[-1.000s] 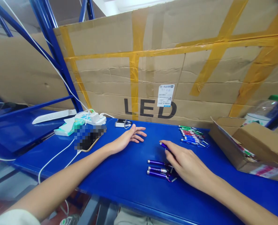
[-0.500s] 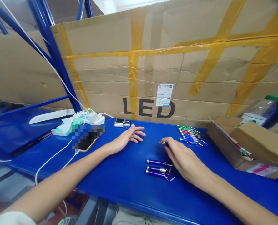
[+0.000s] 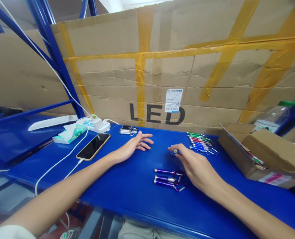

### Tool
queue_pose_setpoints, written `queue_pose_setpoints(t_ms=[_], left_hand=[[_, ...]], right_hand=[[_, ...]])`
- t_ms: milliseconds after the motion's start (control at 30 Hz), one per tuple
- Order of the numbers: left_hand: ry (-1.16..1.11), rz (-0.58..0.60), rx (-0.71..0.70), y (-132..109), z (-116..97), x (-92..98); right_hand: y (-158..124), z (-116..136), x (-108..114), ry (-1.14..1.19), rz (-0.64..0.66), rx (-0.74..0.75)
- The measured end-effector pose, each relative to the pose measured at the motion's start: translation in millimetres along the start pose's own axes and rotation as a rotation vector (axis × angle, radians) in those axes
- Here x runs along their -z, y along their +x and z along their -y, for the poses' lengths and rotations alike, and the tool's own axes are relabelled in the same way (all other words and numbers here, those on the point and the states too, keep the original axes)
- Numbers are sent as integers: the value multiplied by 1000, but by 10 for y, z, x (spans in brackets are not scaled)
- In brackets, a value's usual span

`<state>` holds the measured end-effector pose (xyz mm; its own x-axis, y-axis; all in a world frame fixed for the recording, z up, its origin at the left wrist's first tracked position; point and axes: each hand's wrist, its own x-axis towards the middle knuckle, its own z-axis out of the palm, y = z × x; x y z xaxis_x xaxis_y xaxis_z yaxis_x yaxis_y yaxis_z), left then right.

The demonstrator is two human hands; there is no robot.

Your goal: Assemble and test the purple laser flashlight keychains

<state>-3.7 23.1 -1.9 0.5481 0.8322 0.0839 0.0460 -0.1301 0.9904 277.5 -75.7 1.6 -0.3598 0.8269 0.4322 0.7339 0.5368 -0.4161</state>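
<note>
My right hand (image 3: 195,162) is closed around a slim keychain flashlight (image 3: 175,151). Its round silver end points towards me, and most of its body is hidden by the fingers. Just below that hand, several purple keychain flashlights (image 3: 164,179) lie side by side on the blue table (image 3: 127,186), their clips to the right. My left hand (image 3: 133,146) hovers or rests over the table with fingers spread, holding nothing. Behind it lie a few black and silver flashlights (image 3: 127,130). Green, red and blue flashlights (image 3: 199,142) form a row beyond my right hand.
An open cardboard box (image 3: 249,159) stands at the right, with a green-capped plastic bottle (image 3: 276,114) behind. To the left lie a phone (image 3: 94,146) on a white cable, a tissue pack (image 3: 70,132) and a power strip (image 3: 100,125). A large cardboard panel (image 3: 107,83) closes the back.
My right hand has tilted the held flashlight slightly, so its silver end shows more. The left hand and the lying flashlights keep their places; the view shifts a little.
</note>
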Motion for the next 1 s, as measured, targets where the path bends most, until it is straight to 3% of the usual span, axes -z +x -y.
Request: queue_pose_setpoints(t_ms=[333,833,1000], left_hand=[[0,3,-5,-7,-10,-2],[-7,-1,0,-2,-7,-4],[1,-4,4,-6,-21,-11]], right_hand=[[1,-10,1,-49,47,6],[9,-4,-33,-121,-42,129],[6,23,-15,-95,-33,62]])
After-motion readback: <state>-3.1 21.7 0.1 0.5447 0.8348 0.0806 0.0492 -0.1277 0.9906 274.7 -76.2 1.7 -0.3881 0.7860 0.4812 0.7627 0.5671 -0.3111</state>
